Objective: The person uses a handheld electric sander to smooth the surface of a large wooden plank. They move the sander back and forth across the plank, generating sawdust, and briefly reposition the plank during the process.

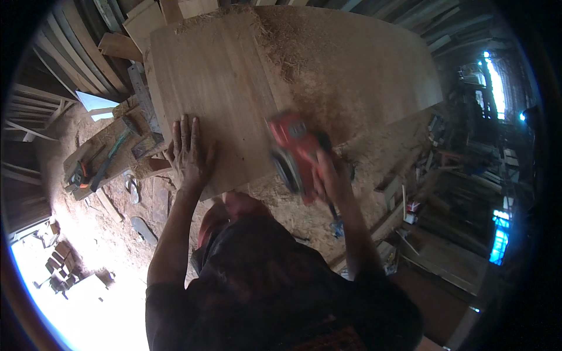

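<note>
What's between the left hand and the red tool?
In the head view, only a bare stretch of the wooden panel lies between the left hand and the red tool.

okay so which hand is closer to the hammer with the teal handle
Left. The left hand lies flat on the wooden panel, to the right of the hammer; the right hand is much farther right, gripping the red power tool.
</note>
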`<state>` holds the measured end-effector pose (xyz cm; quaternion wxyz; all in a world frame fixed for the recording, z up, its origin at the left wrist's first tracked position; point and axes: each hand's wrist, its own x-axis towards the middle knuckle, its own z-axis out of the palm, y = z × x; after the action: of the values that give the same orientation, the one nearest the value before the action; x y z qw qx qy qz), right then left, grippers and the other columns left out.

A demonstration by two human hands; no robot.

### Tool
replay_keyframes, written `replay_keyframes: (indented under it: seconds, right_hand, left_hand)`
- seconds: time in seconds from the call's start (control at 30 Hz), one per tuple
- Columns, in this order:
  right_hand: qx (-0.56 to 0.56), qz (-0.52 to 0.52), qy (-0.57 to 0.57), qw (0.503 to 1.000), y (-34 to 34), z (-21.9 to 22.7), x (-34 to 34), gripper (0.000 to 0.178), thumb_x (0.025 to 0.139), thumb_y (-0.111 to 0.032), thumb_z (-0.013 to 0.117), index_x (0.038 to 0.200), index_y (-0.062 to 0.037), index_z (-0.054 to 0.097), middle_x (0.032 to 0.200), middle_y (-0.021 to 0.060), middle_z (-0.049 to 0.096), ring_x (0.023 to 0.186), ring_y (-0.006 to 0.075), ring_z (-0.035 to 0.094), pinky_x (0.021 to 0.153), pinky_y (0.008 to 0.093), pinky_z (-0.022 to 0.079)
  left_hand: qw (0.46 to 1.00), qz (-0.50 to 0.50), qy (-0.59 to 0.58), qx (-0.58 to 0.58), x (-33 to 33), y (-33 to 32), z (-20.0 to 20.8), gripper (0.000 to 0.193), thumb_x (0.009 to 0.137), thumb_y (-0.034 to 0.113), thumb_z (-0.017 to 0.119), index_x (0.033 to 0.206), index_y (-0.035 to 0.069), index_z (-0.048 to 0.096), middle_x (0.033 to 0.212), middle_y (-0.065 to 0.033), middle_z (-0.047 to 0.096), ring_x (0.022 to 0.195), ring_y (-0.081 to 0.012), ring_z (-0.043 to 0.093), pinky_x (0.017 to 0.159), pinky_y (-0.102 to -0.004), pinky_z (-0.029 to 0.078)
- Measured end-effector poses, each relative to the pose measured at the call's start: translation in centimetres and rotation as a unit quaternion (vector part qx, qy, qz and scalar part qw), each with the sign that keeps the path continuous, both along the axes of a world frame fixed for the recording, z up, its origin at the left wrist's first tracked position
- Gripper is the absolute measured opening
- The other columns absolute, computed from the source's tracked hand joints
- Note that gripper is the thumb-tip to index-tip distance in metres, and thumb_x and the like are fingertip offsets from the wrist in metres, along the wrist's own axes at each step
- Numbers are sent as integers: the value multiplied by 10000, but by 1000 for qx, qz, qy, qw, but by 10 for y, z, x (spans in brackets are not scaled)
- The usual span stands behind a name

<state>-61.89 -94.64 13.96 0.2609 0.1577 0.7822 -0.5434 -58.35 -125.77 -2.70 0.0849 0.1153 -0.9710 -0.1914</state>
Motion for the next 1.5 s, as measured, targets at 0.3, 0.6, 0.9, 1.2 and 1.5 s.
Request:
replay_keyframes:
  seconds: [0.3,0.6,0.9,1.2,1.5]
  right_hand:
    - [29,29,6,999,-16,-20,-52,632,1051,-620,442,1021,-61,734,583,-62,432,465,34,404,445,273,358]
    - [-101,77,93,988,-131,-37,-300,578,1036,-619,486,1061,-74,678,586,-45,420,434,86,394,407,300,346]
    - [32,0,-18,999,37,-1,-10,535,1071,-531,440,1018,-60,688,528,-40,460,433,56,451,420,269,376]
    - [-44,61,-2,997,-4,-28,-131,734,1016,-718,417,1248,-90,719,623,-56,473,473,30,401,432,241,339]
    - [-84,124,92,984,-58,-33,-276,684,1024,-689,434,1108,-53,673,564,-28,458,418,97,407,417,306,350]
  left_hand:
    - [999,10,-36,1,0,1,10,714,971,413,628,1587,132,401,1679,-147,325,1561,-335,280,1186,-516,264]
    - [1000,14,-26,-6,-2,-2,6,740,956,459,649,1586,146,418,1671,-125,348,1553,-328,296,1194,-517,267]
    - [999,14,-19,-23,0,3,4,755,942,422,643,1597,145,390,1679,-132,330,1561,-314,284,1185,-518,252]
    - [1000,12,-17,-23,-1,2,8,734,946,412,641,1585,131,414,1671,-128,349,1556,-327,294,1186,-510,257]
    - [999,16,10,-31,-1,2,9,716,960,425,639,1585,151,422,1669,-120,355,1547,-335,312,1181,-520,277]
